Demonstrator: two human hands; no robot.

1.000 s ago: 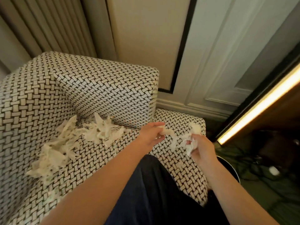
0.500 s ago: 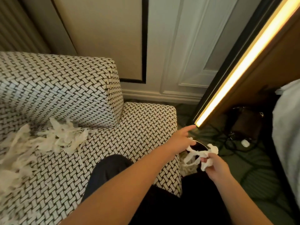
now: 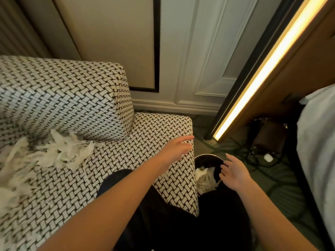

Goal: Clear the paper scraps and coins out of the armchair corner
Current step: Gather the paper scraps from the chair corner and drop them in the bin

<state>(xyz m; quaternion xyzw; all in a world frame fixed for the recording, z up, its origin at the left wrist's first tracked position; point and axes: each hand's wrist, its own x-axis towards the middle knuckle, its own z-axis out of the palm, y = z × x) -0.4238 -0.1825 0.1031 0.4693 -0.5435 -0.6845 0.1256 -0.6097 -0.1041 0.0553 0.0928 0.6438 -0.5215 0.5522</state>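
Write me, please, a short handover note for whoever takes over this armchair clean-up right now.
Left hand: open and empty, fingers stretched over the front corner of the armchair seat.
Right hand: open and empty, above the black bin on the floor beside the chair.
Done: a wad of paper scraps lies in the bin.
Left: a large pile of torn paper lies on the seat against the back cushion and runs off the left edge of the view. No coins are visible from here, so check the corner once the paper is gone.
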